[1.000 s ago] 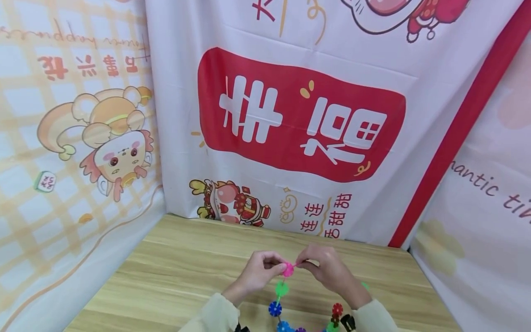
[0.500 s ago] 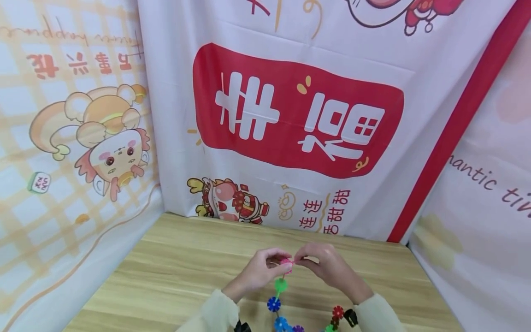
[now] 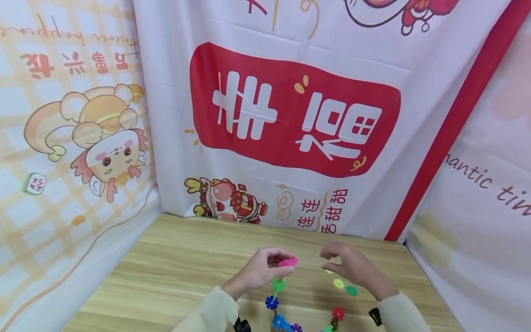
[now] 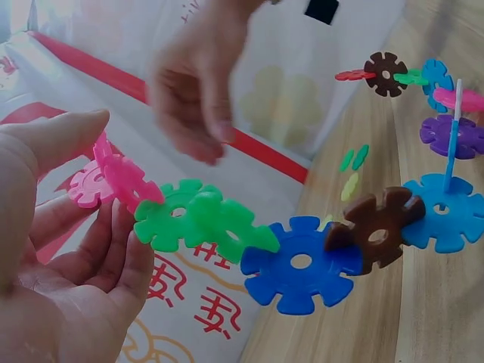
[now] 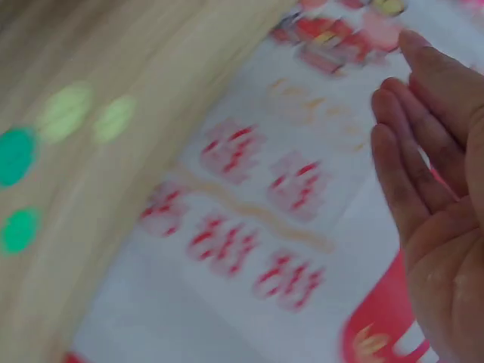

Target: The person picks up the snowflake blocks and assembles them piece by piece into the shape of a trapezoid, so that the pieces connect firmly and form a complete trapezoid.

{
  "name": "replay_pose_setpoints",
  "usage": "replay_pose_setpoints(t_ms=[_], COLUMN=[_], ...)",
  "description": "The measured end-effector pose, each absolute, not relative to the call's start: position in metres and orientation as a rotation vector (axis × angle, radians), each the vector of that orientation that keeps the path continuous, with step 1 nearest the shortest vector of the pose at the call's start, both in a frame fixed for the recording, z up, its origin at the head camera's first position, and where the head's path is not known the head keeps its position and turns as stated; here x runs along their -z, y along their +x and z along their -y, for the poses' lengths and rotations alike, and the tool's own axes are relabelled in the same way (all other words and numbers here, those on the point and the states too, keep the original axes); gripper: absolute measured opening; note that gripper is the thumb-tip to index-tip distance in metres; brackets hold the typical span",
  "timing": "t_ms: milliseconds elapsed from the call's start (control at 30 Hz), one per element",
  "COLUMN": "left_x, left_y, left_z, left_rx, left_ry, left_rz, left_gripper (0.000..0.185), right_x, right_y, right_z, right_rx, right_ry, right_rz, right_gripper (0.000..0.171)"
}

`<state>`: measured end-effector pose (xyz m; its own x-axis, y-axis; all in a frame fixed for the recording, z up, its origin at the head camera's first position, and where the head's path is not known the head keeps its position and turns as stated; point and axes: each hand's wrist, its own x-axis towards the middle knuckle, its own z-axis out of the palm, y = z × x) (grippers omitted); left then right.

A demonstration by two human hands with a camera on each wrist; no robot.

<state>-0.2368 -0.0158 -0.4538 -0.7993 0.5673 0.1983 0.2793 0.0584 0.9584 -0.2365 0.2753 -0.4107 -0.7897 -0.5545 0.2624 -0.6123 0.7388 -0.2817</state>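
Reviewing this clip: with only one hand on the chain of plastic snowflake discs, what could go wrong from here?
The left hand alone pinches the pink plastic disc at the chain's top; the green disc, blue disc and brown disc hang from slotted joints, so a link might slip apart.

The empty right hand is blurred in the wrist views near the loose yellow and green discs on the wooden table; it could knock them away.
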Motion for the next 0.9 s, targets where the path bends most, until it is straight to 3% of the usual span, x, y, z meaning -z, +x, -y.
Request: replay_pose_setpoints(t_ms=[200,433,900], left_x=[0.450,0.449,0.442], left_y=[-0.235,-0.233,-0.232], left_z=[0.018,0.015,0.017], left_rx=[-1.794,-1.830,-1.889], left_ry=[0.892,0.954,0.962], left_rz=[-2.080,-2.050,-2.051], left_gripper=[0.036,0.035,0.034], right_x=[0.456,0.501,0.515], right_y=[-0.245,-0.250,-0.262], right_z=[-0.320,-0.337,-0.341], right_rx=[-0.557,-0.640,-0.751], right_ry=[0.704,0.518,0.579], right_rz=[2.991,3.068,3.041], right_gripper=[0.022,0.026,0.021])
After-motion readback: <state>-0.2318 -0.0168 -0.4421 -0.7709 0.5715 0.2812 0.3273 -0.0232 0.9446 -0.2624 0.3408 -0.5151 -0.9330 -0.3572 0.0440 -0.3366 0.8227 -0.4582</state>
